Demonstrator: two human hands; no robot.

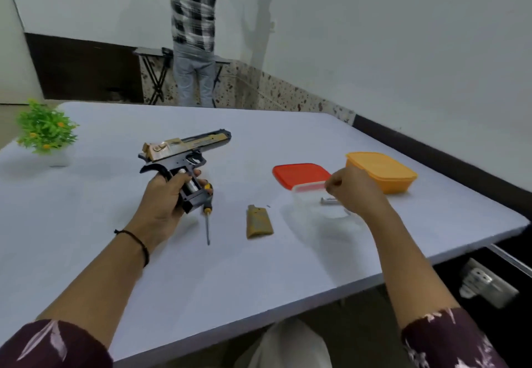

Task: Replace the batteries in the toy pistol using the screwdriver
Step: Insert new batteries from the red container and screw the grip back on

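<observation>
Left hand [164, 197] grips pistol [184, 151], bay up for access, 1 battery [191, 184] showing. Cover [258, 222], screwdriver [207, 220] parked near. Right hand [351, 192] curled over tub [308, 200], can't tell if holding.

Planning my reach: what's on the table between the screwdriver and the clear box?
The head view shows the tan grip cover lying flat between the screwdriver and the clear box, touching neither.

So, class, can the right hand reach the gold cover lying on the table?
Probably yes: the gold cover lies uncovered, nothing between it and the right hand, though that hand's fingers are curled.
</observation>
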